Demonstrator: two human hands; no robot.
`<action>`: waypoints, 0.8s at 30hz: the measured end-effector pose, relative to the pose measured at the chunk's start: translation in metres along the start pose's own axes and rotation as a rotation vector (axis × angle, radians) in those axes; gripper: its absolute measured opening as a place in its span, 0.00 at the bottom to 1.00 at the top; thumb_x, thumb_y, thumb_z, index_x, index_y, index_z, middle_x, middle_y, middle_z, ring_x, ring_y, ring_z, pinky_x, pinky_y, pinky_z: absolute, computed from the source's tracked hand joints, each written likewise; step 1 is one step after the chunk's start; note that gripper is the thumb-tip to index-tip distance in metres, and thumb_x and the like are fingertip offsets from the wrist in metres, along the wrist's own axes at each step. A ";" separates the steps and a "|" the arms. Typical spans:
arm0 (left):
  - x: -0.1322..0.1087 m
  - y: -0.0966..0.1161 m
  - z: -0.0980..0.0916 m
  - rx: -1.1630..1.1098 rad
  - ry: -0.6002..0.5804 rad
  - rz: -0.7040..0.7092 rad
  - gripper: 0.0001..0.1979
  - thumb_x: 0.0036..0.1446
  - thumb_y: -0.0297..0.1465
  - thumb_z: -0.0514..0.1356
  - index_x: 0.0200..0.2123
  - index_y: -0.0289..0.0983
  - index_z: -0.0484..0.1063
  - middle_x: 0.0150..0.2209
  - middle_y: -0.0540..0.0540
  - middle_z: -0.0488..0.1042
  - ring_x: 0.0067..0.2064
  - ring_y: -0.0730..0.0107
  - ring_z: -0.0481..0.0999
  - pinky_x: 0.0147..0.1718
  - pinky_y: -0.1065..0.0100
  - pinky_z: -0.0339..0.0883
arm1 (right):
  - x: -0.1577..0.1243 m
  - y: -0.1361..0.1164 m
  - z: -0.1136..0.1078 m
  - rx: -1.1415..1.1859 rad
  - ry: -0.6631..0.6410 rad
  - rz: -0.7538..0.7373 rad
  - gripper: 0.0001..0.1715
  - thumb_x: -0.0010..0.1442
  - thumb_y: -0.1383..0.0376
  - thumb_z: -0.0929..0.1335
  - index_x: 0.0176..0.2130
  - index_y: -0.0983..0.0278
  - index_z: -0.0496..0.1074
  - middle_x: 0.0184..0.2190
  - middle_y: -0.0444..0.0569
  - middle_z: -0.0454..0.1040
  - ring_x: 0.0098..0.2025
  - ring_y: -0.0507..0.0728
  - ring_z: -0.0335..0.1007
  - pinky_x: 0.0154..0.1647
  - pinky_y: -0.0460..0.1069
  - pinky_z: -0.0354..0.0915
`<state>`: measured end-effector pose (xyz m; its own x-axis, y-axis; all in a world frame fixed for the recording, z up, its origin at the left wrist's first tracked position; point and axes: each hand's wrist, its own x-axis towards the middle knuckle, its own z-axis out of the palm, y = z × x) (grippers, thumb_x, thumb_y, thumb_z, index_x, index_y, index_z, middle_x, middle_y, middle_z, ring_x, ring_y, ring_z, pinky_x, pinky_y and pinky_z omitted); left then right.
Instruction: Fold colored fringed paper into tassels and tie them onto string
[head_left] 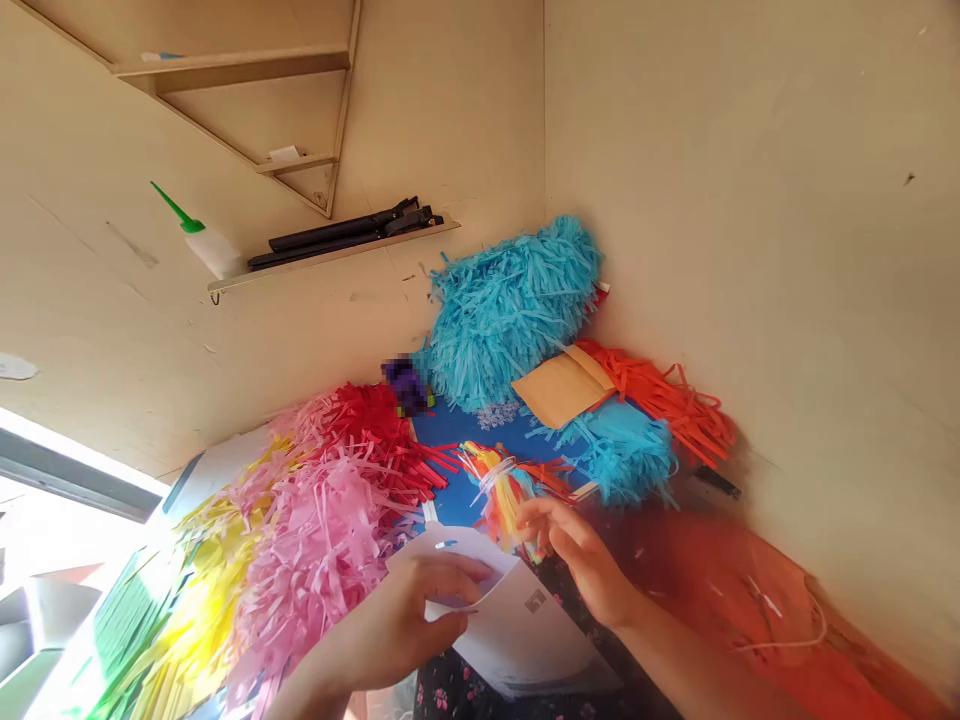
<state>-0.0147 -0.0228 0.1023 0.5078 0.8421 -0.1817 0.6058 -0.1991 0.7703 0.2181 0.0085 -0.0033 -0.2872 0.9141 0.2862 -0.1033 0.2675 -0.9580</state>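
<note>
A white paper bag or envelope (517,635) lies tilted over my lap with its mouth facing away from me. My left hand (420,610) grips it at the mouth, the fingers over the opening and the thumb on the near side. Beyond the bag, a small bundle of multicoloured paper strips (499,480) is tied round with a white band. My right hand (574,560) is at the near end of this bundle, fingers bent and apart. Whether its fingertips touch the strips, I cannot tell.
Piles of pink (322,560), red (367,430), yellow (210,600) and green strips (124,620) spread leftward. Blue fringe (517,310), a brown envelope (562,388) and orange strips (667,400) lie ahead. A wall shelf (337,258) holds a glue bottle (214,250) and black tools (352,232).
</note>
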 end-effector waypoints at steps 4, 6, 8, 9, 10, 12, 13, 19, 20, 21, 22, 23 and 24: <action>-0.016 -0.004 0.011 -0.060 0.046 -0.082 0.18 0.55 0.43 0.63 0.46 0.42 0.79 0.59 0.41 0.74 0.57 0.53 0.73 0.53 0.59 0.68 | 0.004 -0.018 0.001 0.385 -0.357 0.222 0.43 0.60 0.34 0.63 0.56 0.63 0.70 0.52 0.57 0.72 0.51 0.64 0.70 0.51 0.56 0.66; -0.023 -0.004 0.013 -0.171 0.114 -0.182 0.24 0.56 0.51 0.60 0.46 0.40 0.79 0.56 0.40 0.76 0.54 0.53 0.74 0.52 0.60 0.69 | -0.002 -0.028 0.010 0.374 -0.487 0.225 0.50 0.56 0.33 0.66 0.63 0.62 0.65 0.55 0.57 0.72 0.53 0.66 0.70 0.51 0.57 0.67; -0.035 -0.004 0.013 -0.233 0.283 -0.340 0.30 0.59 0.57 0.52 0.41 0.39 0.81 0.48 0.40 0.80 0.52 0.53 0.75 0.53 0.59 0.67 | -0.012 -0.036 0.023 0.209 -0.545 0.080 0.52 0.55 0.35 0.69 0.66 0.60 0.61 0.59 0.57 0.69 0.56 0.68 0.68 0.56 0.60 0.65; -0.042 -0.006 0.014 -0.234 0.392 -0.415 0.32 0.60 0.58 0.50 0.39 0.38 0.81 0.44 0.41 0.81 0.51 0.52 0.75 0.53 0.59 0.67 | -0.017 -0.037 0.030 0.104 -0.559 -0.053 0.47 0.57 0.39 0.70 0.66 0.58 0.61 0.61 0.57 0.68 0.59 0.67 0.67 0.60 0.60 0.63; -0.049 -0.008 0.014 -0.221 0.483 -0.469 0.32 0.59 0.58 0.51 0.36 0.37 0.80 0.41 0.42 0.81 0.50 0.53 0.76 0.53 0.59 0.66 | -0.022 -0.037 0.039 0.007 -0.582 -0.205 0.40 0.61 0.44 0.70 0.65 0.57 0.63 0.62 0.56 0.67 0.61 0.65 0.65 0.63 0.59 0.60; -0.063 -0.016 0.017 -0.207 0.581 -0.529 0.31 0.54 0.59 0.56 0.29 0.37 0.78 0.33 0.43 0.80 0.43 0.55 0.77 0.44 0.63 0.69 | -0.030 -0.035 0.055 -0.139 -0.646 -0.460 0.23 0.69 0.53 0.66 0.60 0.56 0.70 0.62 0.52 0.68 0.63 0.61 0.63 0.65 0.55 0.58; -0.070 -0.020 0.019 -0.242 0.570 -0.542 0.31 0.50 0.60 0.59 0.26 0.36 0.76 0.27 0.45 0.78 0.37 0.58 0.76 0.37 0.65 0.69 | -0.032 -0.033 0.062 -0.185 -0.688 -0.552 0.18 0.71 0.56 0.64 0.56 0.56 0.73 0.61 0.51 0.70 0.63 0.58 0.63 0.65 0.52 0.59; -0.103 -0.027 0.008 -0.684 0.516 -0.579 0.29 0.41 0.54 0.70 0.32 0.32 0.77 0.26 0.43 0.79 0.26 0.68 0.75 0.25 0.71 0.65 | -0.026 -0.029 0.087 -0.203 -0.528 -0.555 0.16 0.62 0.58 0.72 0.48 0.61 0.74 0.54 0.53 0.72 0.53 0.58 0.71 0.58 0.53 0.65; -0.109 -0.023 0.002 -0.710 0.528 -0.554 0.28 0.42 0.51 0.71 0.35 0.32 0.77 0.28 0.42 0.80 0.28 0.65 0.77 0.27 0.69 0.68 | -0.024 -0.028 0.091 -0.191 -0.474 -0.523 0.17 0.60 0.59 0.73 0.47 0.62 0.74 0.51 0.53 0.72 0.52 0.58 0.71 0.56 0.53 0.67; -0.114 -0.018 -0.006 -0.724 0.538 -0.517 0.28 0.43 0.48 0.72 0.39 0.32 0.77 0.31 0.42 0.81 0.30 0.63 0.78 0.30 0.67 0.70 | -0.023 -0.027 0.096 -0.184 -0.443 -0.512 0.16 0.59 0.60 0.74 0.46 0.62 0.74 0.50 0.53 0.72 0.50 0.59 0.71 0.54 0.53 0.67; -0.119 -0.014 -0.013 -0.729 0.543 -0.472 0.27 0.43 0.46 0.73 0.42 0.33 0.76 0.34 0.41 0.81 0.32 0.61 0.79 0.32 0.65 0.72 | -0.021 -0.025 0.101 -0.177 -0.426 -0.527 0.14 0.58 0.62 0.74 0.45 0.62 0.74 0.49 0.52 0.72 0.49 0.59 0.71 0.53 0.53 0.68; -0.123 -0.009 -0.019 -0.731 0.537 -0.429 0.28 0.43 0.43 0.74 0.45 0.35 0.75 0.37 0.41 0.81 0.35 0.59 0.80 0.35 0.64 0.73 | -0.020 -0.023 0.107 -0.173 -0.418 -0.561 0.13 0.59 0.64 0.73 0.44 0.62 0.74 0.48 0.52 0.72 0.49 0.59 0.71 0.52 0.53 0.68; -0.126 -0.006 -0.025 -0.736 0.519 -0.394 0.28 0.44 0.40 0.74 0.48 0.36 0.74 0.40 0.41 0.81 0.37 0.57 0.80 0.36 0.62 0.74 | -0.018 -0.021 0.113 -0.170 -0.409 -0.594 0.12 0.59 0.65 0.72 0.44 0.62 0.73 0.48 0.52 0.72 0.48 0.59 0.71 0.51 0.53 0.68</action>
<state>-0.0980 -0.1154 0.1361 -0.0878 0.9321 -0.3513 0.0518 0.3565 0.9329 0.1179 -0.0484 0.0137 -0.5642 0.4232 0.7089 -0.2119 0.7557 -0.6198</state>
